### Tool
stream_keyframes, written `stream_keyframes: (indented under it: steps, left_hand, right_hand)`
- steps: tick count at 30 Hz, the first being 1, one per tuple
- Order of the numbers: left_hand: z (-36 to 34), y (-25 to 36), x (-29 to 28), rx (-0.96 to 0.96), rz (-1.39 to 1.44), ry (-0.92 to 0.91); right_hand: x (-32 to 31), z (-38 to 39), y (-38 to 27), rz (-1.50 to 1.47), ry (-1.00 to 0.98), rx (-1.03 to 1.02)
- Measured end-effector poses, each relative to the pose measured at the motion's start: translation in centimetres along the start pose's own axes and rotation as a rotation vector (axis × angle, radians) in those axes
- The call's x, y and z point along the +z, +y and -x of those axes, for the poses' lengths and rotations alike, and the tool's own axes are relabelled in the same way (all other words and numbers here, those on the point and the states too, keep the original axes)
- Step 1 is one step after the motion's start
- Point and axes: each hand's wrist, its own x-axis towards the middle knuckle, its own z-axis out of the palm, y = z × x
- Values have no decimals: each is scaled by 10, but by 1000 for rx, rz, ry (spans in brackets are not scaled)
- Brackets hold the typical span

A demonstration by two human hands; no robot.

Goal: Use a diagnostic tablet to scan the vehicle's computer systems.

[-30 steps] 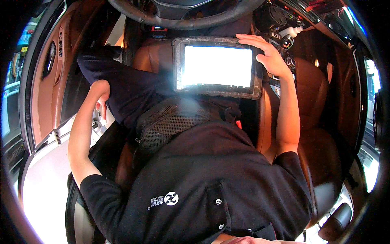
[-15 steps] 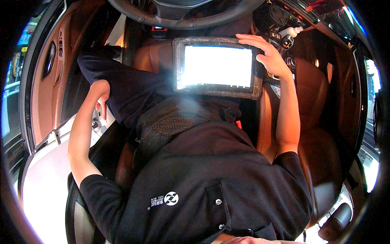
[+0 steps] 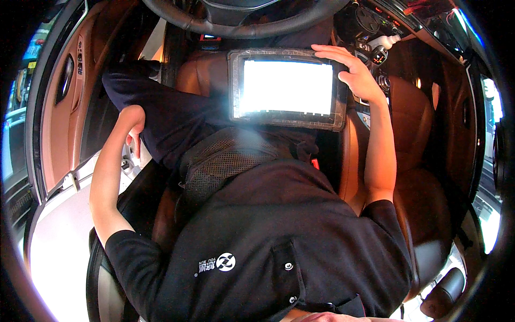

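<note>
A black-framed tablet (image 3: 284, 88) with a glaring white screen sits on my lap, below the steering wheel. My right hand (image 3: 354, 72) grips its upper right corner, fingers over the top edge and thumb at the side. My left hand (image 3: 134, 129) hangs beside my left thigh with its fingers pointing down, apart and holding nothing visible; part of it is hidden behind the wrist. A dark mesh pouch (image 3: 225, 163) lies across my waist.
The steering wheel (image 3: 247, 29) arches over the tablet. On the right are the centre console (image 3: 375, 56), a white bottle (image 3: 383, 42) and a brown passenger seat (image 3: 418, 129). The door (image 3: 72, 107) on my left stands beside a pale sill (image 3: 61, 236).
</note>
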Motion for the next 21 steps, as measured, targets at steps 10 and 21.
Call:
stream_keyframes:
  steps: [10,21]
  left_hand:
    - [38,18,23,14,-174,104]
    - [47,23,22,-54,-1,25]
  right_hand:
    - [0,0,0,8,2,1]
    - [0,2,2,-12,3,-1]
